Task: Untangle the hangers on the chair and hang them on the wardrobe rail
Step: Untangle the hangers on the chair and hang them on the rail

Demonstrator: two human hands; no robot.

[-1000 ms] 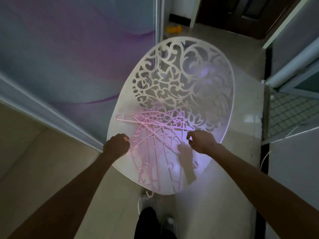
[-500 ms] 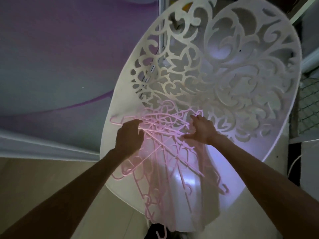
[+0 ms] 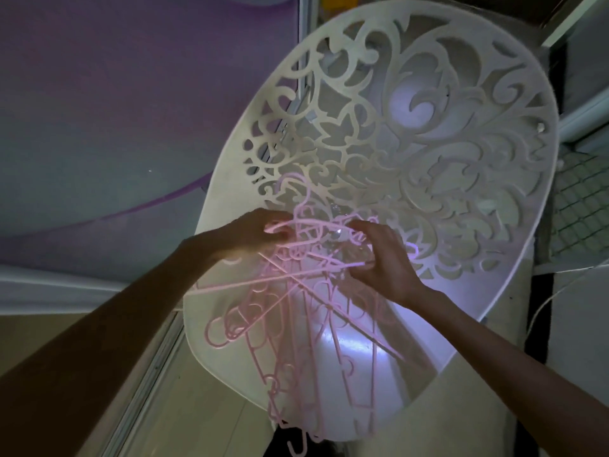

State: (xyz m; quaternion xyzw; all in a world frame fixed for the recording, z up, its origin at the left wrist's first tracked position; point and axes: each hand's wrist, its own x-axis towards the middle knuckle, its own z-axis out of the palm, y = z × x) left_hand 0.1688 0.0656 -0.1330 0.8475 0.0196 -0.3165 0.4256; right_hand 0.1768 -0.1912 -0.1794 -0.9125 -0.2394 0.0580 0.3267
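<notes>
Fingers (image 3: 357, 237) of the right hand (image 3: 384, 262) curl around thin pink plastic hangers (image 3: 296, 291); the left hand (image 3: 250, 234) pinches a hanger bar from the other side. The tangled pile lies on the seat of a white oval chair (image 3: 445, 159) with a scroll-cut back, some hooks dangling over its front edge.

The lowest pink hangers (image 3: 296, 324) run off the bottom edge, and their tangled crossings blur together.
</notes>
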